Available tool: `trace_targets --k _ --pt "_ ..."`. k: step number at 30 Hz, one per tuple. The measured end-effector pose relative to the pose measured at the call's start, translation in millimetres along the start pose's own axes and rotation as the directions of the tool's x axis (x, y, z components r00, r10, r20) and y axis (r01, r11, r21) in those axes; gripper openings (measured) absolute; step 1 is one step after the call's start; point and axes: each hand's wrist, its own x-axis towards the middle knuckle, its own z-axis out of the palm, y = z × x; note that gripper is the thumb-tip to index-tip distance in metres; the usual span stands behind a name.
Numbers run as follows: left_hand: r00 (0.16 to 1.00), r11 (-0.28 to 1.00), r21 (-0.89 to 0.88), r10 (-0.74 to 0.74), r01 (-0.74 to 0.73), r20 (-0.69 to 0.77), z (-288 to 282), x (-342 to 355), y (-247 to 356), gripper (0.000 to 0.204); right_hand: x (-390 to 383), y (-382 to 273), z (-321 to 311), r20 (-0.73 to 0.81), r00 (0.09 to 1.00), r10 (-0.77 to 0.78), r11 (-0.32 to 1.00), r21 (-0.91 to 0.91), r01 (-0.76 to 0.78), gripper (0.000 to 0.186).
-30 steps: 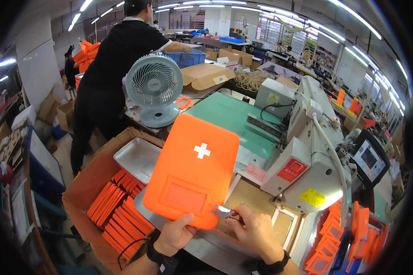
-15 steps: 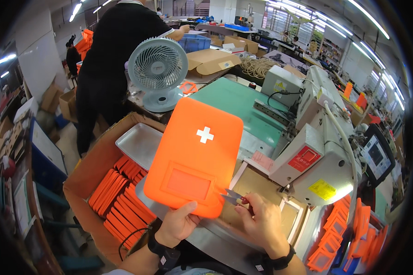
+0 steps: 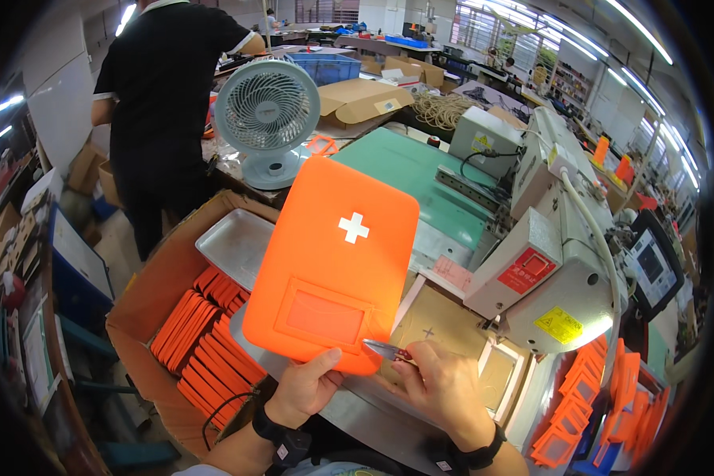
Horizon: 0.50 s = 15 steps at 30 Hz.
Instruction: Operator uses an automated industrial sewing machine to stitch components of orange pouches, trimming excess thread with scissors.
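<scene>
My left hand [image 3: 305, 387] grips the bottom edge of an orange case [image 3: 325, 238], its thumb on the front and its fingers hidden behind. The case has rounded corners, a white cross and a framed window patch [image 3: 324, 309] in its lower part. Closed around a small pair of thread snips [image 3: 389, 351], my right hand [image 3: 444, 389] is just right of the case's lower edge. The blade tips are near the lower right corner of the window patch, with the blades close together. Whether they touch the fabric I cannot tell.
A cardboard box [image 3: 147, 305] of stacked orange pieces and a metal tray [image 3: 236, 244] stand at left. A grey fan [image 3: 267, 111] is behind. At right sits a sewing machine [image 3: 563, 278] with a screen; orange frames [image 3: 571, 412] lie below it. A person [image 3: 163, 103] stands at far left.
The snips have moved left onto the case's lower right area, and their spread blades have come together. The case has shifted slightly left. The person behind has moved left and turned.
</scene>
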Motion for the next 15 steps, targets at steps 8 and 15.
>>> trace_targets --k 8,15 --pt "1.0 0.999 0.034 0.005 -0.006 0.011 0.7 -0.9 -1.2 0.046 -0.4 -2.7 2.3 -0.042 0.994 0.102 0.985 0.141 -0.096 0.021" --pt "1.0 0.989 0.144 -0.027 0.025 0.011 0.7 -5.4 -5.6 0.043 9.2 -6.8 20.9 0.247 0.905 0.345 0.665 0.616 -0.422 0.014"
